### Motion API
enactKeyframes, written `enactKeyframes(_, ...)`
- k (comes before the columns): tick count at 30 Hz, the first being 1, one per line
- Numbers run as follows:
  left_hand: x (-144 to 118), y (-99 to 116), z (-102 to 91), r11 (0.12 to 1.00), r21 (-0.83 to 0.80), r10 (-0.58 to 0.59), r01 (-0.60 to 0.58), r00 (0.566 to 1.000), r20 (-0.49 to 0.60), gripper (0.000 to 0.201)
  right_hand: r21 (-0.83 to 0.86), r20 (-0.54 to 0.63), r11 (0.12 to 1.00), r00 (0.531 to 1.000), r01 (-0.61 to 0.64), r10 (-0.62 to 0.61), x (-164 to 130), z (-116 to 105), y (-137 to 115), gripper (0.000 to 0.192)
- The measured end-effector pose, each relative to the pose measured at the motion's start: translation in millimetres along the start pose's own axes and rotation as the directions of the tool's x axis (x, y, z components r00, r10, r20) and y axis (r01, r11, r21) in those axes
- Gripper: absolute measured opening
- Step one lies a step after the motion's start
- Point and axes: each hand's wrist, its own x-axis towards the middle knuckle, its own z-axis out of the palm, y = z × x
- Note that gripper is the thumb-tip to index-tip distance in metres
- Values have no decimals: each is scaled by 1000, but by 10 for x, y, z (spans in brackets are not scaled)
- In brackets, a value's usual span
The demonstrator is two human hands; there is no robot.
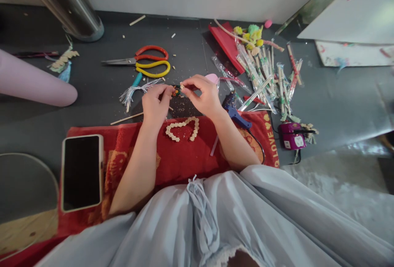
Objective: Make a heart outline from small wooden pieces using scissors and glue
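Note:
My left hand [156,102] is closed in a pinch just above the dark table, its fingertips beside a small dark piece with orange and green on it [176,91]. Whether they grip that piece I cannot tell. Facing it, my right hand [203,94] pinches a small pale bit [182,87] between thumb and fingers. Below both hands, a pale knobbly chain of small bits [182,123] lies on the red towel [181,160] in an open, heart-like curve. Scissors with red and yellow handles [152,64] lie beyond my left hand, near a frayed white tassel [135,91].
Wrapped chopsticks [261,72] are heaped at the right beside a red packet [226,47]. A blue glue gun [237,115] lies by my right forearm, near a purple box with a cable [292,136]. A tablet [82,172] rests at left. A metal post [74,4] stands behind.

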Motion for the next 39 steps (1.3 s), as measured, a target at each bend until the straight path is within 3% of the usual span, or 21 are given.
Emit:
enactKeyframes(4, 10, -46, -30, 967, 191, 188, -168, 978, -90, 14, -4, 29, 1000, 999, -26, 26, 1, -6, 1, 37)
enactKeyframes(10, -4, -84, -41, 947, 281, 193, -154, 974, -116, 5, 10, 28, 1000, 999, -29, 29, 1, -8, -3, 40)
enactKeyframes(15, 4, -139, -37, 931, 287, 260, -227, 962, -84, 20, 2, 28, 1000, 999, -28, 28, 0, -1, 7, 40)
enactKeyframes(24, -10, -142, -42, 927, 307, 237, -214, 971, -38, 11, -4, 41, 999, 999, -34, 34, -7, 3, 23, 38)
enactKeyframes(27, -19, -105, -49, 930, 319, 223, -184, 971, -90, 22, -5, 37, 1000, 999, -29, 29, -7, 5, 25, 38)
enactKeyframes(30, -20, -68, -47, 945, 289, 194, -152, 973, -124, 19, -2, 36, 1000, 999, -23, 23, -5, 5, 22, 37)
enactKeyframes(36, -20, -11, -27, 956, 254, 176, -149, 980, -87, 5, 14, 46, 999, 998, -37, 37, -4, 3, 12, 38)
enactKeyframes(39, -28, 11, -27, 947, 295, 153, -126, 986, -72, 11, 15, 44, 999, 998, -39, 39, -7, 5, 12, 37)
